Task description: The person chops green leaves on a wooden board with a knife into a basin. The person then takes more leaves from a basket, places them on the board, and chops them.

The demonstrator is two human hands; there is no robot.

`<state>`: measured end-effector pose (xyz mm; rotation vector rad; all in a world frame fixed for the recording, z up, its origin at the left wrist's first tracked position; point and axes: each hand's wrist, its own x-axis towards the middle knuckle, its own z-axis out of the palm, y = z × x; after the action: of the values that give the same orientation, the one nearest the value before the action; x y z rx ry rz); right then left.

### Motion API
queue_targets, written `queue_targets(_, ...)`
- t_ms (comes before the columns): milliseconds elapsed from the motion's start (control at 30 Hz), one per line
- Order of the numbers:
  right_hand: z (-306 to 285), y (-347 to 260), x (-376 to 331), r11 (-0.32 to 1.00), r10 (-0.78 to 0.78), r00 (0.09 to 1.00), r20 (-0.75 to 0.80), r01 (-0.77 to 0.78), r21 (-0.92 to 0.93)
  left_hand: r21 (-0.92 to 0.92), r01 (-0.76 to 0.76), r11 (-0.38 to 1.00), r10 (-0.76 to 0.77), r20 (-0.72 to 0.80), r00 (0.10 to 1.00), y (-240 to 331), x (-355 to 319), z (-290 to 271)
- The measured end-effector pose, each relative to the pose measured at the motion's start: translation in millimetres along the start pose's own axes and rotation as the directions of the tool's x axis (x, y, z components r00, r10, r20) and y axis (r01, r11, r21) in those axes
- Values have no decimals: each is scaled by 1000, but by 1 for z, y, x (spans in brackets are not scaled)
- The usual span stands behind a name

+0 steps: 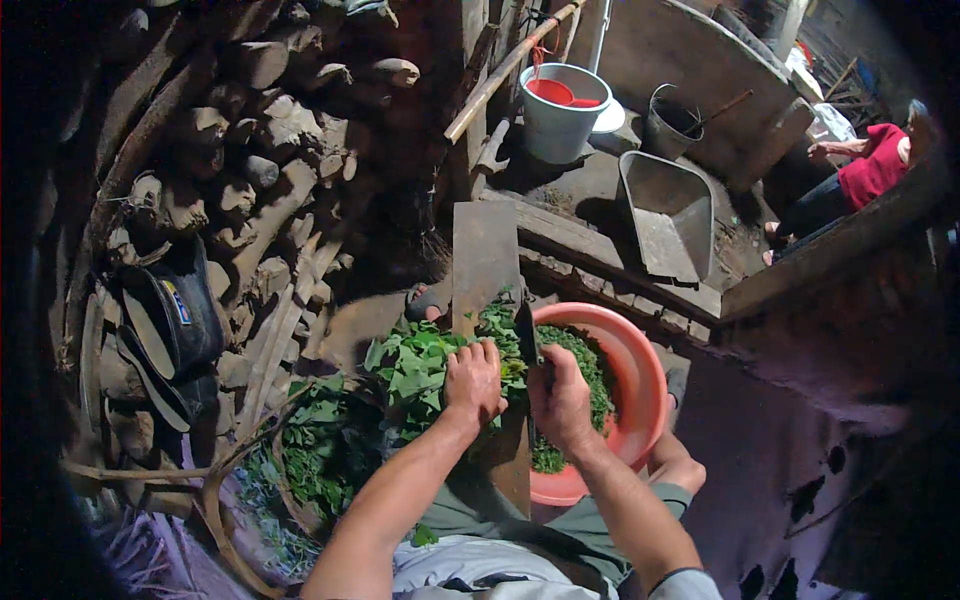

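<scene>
My left hand (475, 380) presses down on a bunch of green leaves (408, 362), its fingers curled over them. The leaves lie across a narrow wooden board (486, 250) that runs away from my lap. Closed around a knife (526, 325), my right hand (563, 398) is just right of the bunch. The dark blade points away from me, along the cut end of the leaves; the handle is hidden in my fist. Right of the board, a salmon-pink basin (653, 385) holds finely chopped greens (594, 372), partly covered by my right hand and forearm.
More leafy greens (325, 450) are heaped at lower left beside a forked branch (212, 490). Stacked firewood (290, 125) fills the left, with black boots (180, 315) against it. Beyond are a grey bucket (562, 125), a metal barrow tray (668, 225) and a person in red (868, 170).
</scene>
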<state>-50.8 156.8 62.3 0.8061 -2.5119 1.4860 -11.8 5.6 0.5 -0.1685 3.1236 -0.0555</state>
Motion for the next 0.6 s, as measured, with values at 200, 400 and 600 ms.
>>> queue_targets(200, -18, 10, 152, 998, 51, 992, 117, -48, -30, -119, 43, 992, -37, 51, 998, 13, -8, -5)
queue_targets(400, -10, -1, 113, 1000, -4, 999, 46, 3, 16, -81, 41, 996, -38, 39, 999, 14, -9, 2)
queue_targets(600, 7, 13, -16, 999, -31, 997, -69, 29, -36, 47, 94, 995, -101, 205, 974, 24, 2, -4)
